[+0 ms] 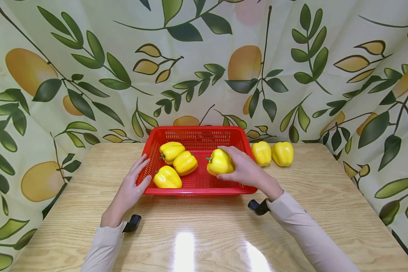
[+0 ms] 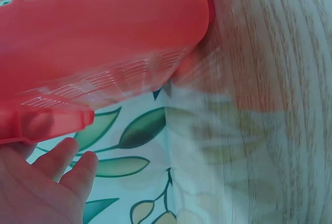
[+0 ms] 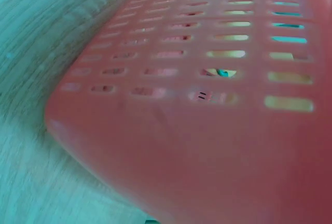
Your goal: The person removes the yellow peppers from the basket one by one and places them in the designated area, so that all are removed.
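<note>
My right hand [image 1: 239,166] grips a yellow bell pepper [image 1: 220,162] with a green stem, over the right part of a red plastic basket [image 1: 204,191]. Fingers lie across its top and the thumb sits low at its front. At the basket's left rim is my left hand [image 1: 130,189], its fingers fairly straight along the outside. In the left wrist view that hand [image 2: 49,177] is beside the rim's lip [image 2: 54,125]. Three more yellow peppers lie in the basket's left part, one [image 1: 167,177] nearest the front. The right wrist view shows only the basket's slotted wall [image 3: 171,130], hiding the right hand.
Two yellow bell peppers [image 1: 261,153] [image 1: 282,153] stand on the wooden table [image 1: 210,234], just right of the basket. A leaf-patterned curtain [image 1: 204,56] hangs behind the table and along its sides. Black wrist devices [image 1: 132,223] [image 1: 258,207] jut from both sleeves.
</note>
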Demonstrator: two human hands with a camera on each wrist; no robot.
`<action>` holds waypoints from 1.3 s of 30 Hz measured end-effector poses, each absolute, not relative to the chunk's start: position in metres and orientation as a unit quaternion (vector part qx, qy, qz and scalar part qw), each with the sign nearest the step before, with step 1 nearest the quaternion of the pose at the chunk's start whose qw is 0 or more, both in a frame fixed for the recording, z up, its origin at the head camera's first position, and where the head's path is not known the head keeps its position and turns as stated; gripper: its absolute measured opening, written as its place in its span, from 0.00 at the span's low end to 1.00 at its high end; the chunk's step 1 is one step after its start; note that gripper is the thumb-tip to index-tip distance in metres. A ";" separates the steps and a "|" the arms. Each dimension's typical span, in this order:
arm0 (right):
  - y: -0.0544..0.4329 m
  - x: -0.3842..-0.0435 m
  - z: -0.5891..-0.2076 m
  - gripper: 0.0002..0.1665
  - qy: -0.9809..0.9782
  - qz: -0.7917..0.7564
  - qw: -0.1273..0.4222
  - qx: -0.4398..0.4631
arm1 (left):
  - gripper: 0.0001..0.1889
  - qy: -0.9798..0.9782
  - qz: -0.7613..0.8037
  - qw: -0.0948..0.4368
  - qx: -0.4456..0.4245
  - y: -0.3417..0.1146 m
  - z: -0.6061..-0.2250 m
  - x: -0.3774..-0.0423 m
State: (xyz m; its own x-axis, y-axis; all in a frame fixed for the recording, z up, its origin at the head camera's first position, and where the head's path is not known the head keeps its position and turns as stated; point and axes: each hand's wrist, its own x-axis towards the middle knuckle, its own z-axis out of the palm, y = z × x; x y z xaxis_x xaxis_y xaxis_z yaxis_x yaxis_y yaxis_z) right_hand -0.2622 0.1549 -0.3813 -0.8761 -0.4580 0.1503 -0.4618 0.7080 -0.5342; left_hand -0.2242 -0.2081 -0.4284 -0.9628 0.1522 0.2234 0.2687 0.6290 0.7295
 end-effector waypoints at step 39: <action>0.208 -0.252 -0.356 0.53 -0.926 0.315 0.086 0.190 | 0.30 -0.899 -0.416 0.068 -0.115 -0.208 -0.427 -0.224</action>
